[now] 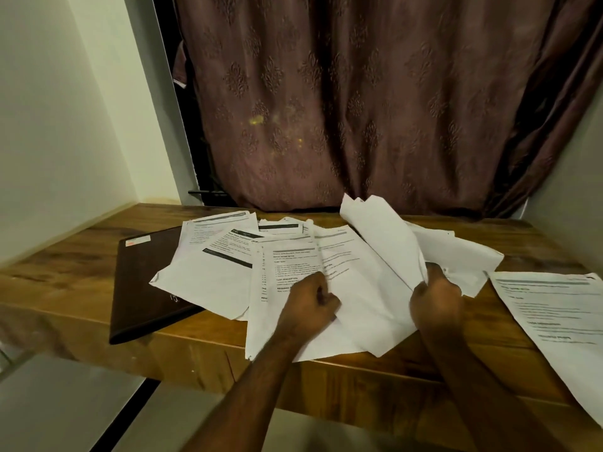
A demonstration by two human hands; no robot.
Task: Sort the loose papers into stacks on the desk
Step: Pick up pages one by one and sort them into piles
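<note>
Overhead, a wooden table [81, 275] ran from a pale wall [55, 125] at the left of the frame to another wall at the far right, its front edge crossing the lower middle; bare wood lay open at the left end and along the back edge. Several loose papers [208, 272] overhung that front edge near the centre, and one separate printed sheet [554, 321] at the right hung past it toward the lower right corner.

The loose papers sprawled in an overlapping heap across the middle of the table, printed sides up, some creased. The left hand [310, 305] rested on the heap at centre, its fingers curled over the edge of a sheet; whether it pinched the sheet could not be made out. The right hand [435, 305], just right of centre, gripped a crumpled blank sheet [385, 236] by its lower corner, the sheet rising upward and back toward the centre top of the heap. The two hands were near each other but apart, with paper between them.

A dark brown folder [143, 288] lay flat at the left, its right portion tucked under the heap and its near corner reaching the front edge. A brown patterned curtain [359, 109] hung behind the table, filling the upper centre and right.
</note>
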